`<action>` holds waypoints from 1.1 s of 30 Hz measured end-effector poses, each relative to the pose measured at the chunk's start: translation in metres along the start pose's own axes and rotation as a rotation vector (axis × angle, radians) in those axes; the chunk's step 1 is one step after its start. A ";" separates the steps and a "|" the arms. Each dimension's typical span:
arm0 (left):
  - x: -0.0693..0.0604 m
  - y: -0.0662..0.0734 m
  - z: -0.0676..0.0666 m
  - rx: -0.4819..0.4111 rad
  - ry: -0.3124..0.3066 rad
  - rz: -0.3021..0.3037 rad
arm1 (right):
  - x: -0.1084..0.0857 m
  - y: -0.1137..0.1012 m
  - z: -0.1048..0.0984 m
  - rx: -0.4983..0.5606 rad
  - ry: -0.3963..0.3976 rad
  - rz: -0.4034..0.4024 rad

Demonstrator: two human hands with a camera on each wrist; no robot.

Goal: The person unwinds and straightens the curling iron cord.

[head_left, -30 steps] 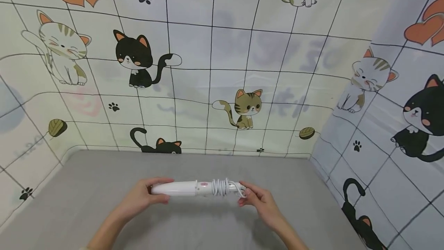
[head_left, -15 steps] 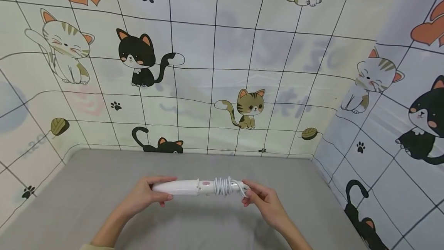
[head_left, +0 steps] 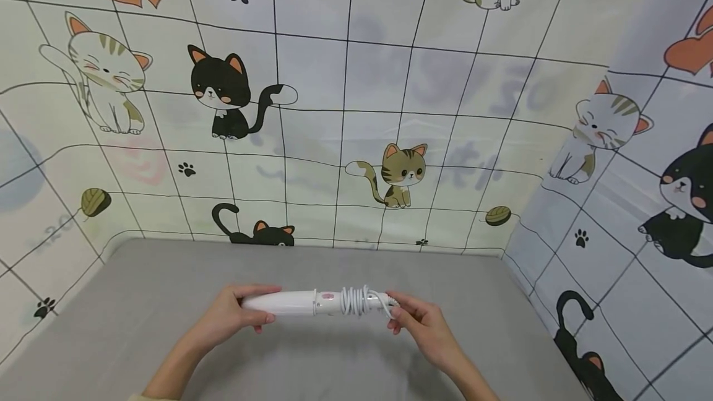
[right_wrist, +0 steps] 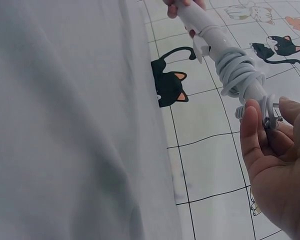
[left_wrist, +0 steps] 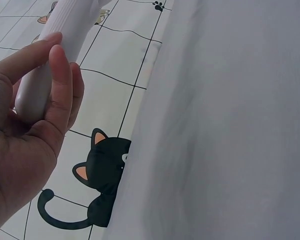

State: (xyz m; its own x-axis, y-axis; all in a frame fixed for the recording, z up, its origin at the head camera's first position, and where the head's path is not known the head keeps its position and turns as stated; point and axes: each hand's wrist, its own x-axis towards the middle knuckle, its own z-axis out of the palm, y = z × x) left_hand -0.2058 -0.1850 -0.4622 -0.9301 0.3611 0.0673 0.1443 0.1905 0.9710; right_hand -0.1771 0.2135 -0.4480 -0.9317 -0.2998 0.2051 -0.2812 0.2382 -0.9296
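A white, stick-shaped hair iron [head_left: 284, 304] is held level above the grey surface, with a smooth, thick left part and a slimmer handle. Its pale cord [head_left: 354, 301] is wound in several loops around the handle. My left hand [head_left: 225, 317] grips the thick end, fingers above and thumb below. In the left wrist view, fingers [left_wrist: 60, 85] curl about the rounded tip. My right hand [head_left: 426, 327] pinches the handle's cord end. The right wrist view shows what look like metal plug prongs [right_wrist: 277, 119] beside the right thumb; the fingers partly hide the plug.
A grey cloth-covered surface [head_left: 312, 364] lies below the hands. Behind it hangs a white curtain [head_left: 312, 79] with a black grid and printed cats, and more of the curtain stands along the left and right sides.
Both hands keep their hold on the hair iron, which shifts only slightly in view. The curtain pattern has moved a little to the right in the head view.
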 end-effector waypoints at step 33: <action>0.000 -0.004 0.003 -0.019 0.020 0.021 | 0.005 -0.016 0.004 -0.081 0.062 0.106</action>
State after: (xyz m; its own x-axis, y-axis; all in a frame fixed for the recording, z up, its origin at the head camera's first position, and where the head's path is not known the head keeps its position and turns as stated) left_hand -0.2050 -0.1834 -0.4671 -0.9336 0.3464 0.0917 0.1572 0.1661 0.9735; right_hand -0.1759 0.2044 -0.4334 -0.9688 -0.2122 0.1281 -0.1961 0.3396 -0.9199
